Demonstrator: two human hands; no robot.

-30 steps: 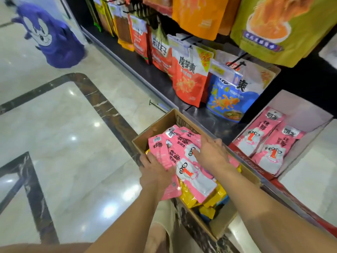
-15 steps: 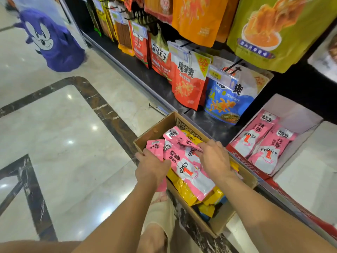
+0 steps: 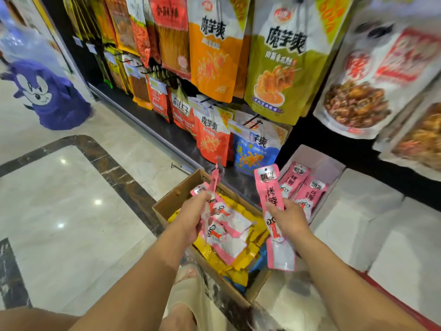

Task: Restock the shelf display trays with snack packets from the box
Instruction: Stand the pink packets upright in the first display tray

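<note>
One blurred pink bundle [image 3: 229, 218] tight in the left hand [image 3: 193, 211], one packet [image 3: 270, 187] in the right hand [image 3: 288, 217], tray [image 3: 331, 172] partly hidden

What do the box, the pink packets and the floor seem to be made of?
Box: matte brown cardboard, by its dull walls and raw cut edges. Pink packets: likely glossy plastic film; they shine and crinkle. Floor: probably polished marble or stone-look tile, veined and mirroring the lights.
</note>
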